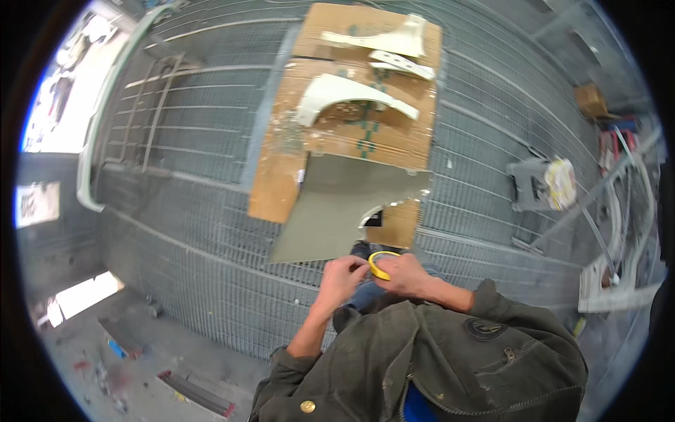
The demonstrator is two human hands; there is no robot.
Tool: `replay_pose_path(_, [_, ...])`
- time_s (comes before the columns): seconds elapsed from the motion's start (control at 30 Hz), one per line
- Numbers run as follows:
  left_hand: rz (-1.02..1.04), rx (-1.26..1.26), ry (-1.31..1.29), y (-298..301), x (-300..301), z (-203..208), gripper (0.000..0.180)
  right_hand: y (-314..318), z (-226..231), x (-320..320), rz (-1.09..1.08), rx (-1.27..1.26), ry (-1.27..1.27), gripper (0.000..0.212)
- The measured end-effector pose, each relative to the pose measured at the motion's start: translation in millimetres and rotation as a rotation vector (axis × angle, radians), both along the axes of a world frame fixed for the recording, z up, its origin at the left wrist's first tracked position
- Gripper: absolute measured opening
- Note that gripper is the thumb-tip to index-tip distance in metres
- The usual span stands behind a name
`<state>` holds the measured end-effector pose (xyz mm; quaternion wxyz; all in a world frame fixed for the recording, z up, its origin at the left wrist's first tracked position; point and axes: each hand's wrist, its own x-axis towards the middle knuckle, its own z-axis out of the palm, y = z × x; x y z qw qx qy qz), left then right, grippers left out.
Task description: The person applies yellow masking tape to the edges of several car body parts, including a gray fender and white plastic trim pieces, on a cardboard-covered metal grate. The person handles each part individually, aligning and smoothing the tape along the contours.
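A roll of yellow tape point(375, 268) is gripped in my right hand point(409, 276), with its ring facing left. My left hand point(340, 283) is close beside the roll, thumb and fingers pinched together. Whatever lies between those fingertips is too small to make out. Just beyond my hands lies a grey-green car body panel point(337, 197) with a curved cut-out on its right edge. It rests partly on flattened cardboard point(271, 183), its near left corner reaching past the cardboard over the floor grating.
Farther along the cardboard lie a pale car fender point(344, 91), a narrow pale bracket point(402, 65) and another pale body part point(390, 39). A grey stand point(529, 184) is to the right, near a door frame point(619, 232). A metal frame point(151, 116) stands left on the grated floor point(204, 218).
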<state>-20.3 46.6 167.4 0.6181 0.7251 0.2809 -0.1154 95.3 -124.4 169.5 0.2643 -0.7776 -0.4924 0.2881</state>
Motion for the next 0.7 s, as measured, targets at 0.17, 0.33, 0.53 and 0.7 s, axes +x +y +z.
replay_pose_path(0.17, [-0.052, 0.09, -0.015, -17, 5, 1, 0.016, -16, -8, -10, -0.071, 0.062, 0.047, 0.023])
replay_pose_path(0.33, [-0.088, 0.049, 0.082, -16, 23, 6, 0.016, -18, -16, -1, -0.125, 0.125, 0.046, 0.021])
replay_pose_path(0.53, [0.133, 0.011, -0.073, -28, 34, 18, 0.019, -21, -9, 15, -0.205, 0.209, 0.072, 0.02])
replay_pose_path(0.7, [0.089, 0.192, -0.151, -35, 40, 28, 0.02, -25, -8, 21, -0.168, 0.25, 0.01, 0.019])
